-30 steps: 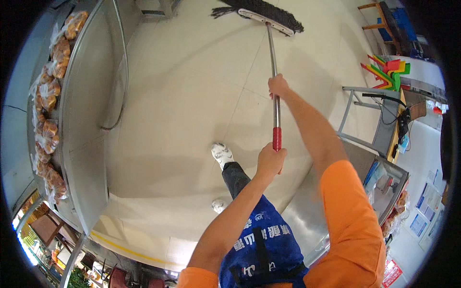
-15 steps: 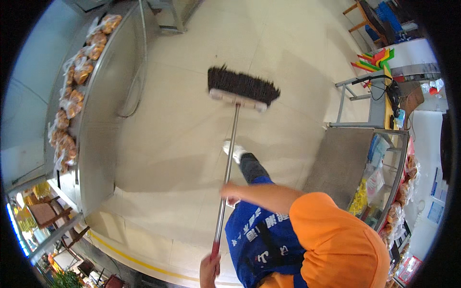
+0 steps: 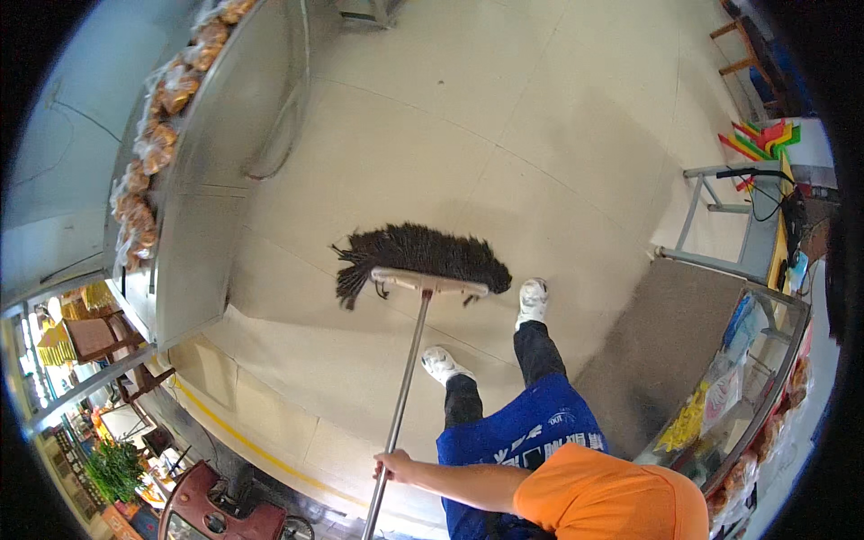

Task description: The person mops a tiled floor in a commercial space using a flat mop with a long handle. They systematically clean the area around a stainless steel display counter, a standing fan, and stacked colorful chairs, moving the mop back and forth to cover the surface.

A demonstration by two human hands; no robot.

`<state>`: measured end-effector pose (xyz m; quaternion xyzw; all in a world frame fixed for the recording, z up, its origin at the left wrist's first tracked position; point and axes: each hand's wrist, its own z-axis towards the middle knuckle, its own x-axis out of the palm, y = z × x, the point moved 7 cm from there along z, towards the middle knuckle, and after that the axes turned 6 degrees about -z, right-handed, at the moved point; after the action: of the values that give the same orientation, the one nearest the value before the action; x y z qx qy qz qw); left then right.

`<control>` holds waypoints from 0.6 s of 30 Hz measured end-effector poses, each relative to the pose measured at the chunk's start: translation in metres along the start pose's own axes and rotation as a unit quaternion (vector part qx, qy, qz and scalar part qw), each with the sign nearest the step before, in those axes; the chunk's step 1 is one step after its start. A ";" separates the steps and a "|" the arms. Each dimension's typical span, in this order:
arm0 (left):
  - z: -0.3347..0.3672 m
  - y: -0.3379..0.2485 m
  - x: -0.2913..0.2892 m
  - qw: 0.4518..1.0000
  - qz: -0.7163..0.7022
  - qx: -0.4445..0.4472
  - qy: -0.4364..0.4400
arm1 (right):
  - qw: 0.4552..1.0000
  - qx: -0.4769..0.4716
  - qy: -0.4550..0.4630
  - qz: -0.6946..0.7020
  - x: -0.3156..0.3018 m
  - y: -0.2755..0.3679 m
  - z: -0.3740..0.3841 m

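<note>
A dust mop with a shaggy black head (image 3: 423, 252) and a pale plate lies on the beige floor in front of my feet. Its silver handle (image 3: 409, 360) slants down to the lower edge. My right hand (image 3: 393, 465) is closed around the handle, its bare forearm coming from an orange sleeve (image 3: 612, 499). My left hand is out of view, as is the handle's end. White shoes (image 3: 533, 302) show below dark trousers, just to the right of and nearer than the mop head. A blue apron (image 3: 531, 432) covers my front.
To the left, a metal counter (image 3: 202, 180) carries a row of bagged bread (image 3: 157, 148). A grey-framed table (image 3: 729, 216) and a glass-sided display case (image 3: 720, 378) stand right. A yellow line (image 3: 243, 445) crosses the floor near a red vehicle (image 3: 211, 508) at lower left.
The mop head has come nearer to my feet and its strands have spread. My right hand has moved down in the picture with the handle, and my left hand has left the view.
</note>
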<state>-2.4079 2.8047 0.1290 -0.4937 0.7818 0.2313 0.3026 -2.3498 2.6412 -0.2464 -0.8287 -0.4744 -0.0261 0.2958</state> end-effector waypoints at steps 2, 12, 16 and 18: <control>-0.006 -0.034 0.012 0.998 0.063 0.009 0.003 | 0.998 -0.037 0.054 -0.009 -0.015 0.062 -0.037; -0.130 -0.399 0.055 0.781 0.314 0.517 -0.152 | 0.965 -0.237 0.090 0.069 -0.071 0.323 -0.242; -0.136 -0.483 0.068 0.795 0.432 0.422 -0.067 | 0.947 -0.272 0.090 0.146 -0.109 0.379 -0.291; -0.132 -0.503 0.081 0.835 0.419 0.358 -0.008 | 0.935 -0.298 0.085 0.169 -0.137 0.400 -0.309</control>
<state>-2.0081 2.4623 0.1345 0.0253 0.9395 0.0441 0.3387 -2.0305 2.2267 -0.2229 -0.9416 -0.2706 -0.1862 0.0741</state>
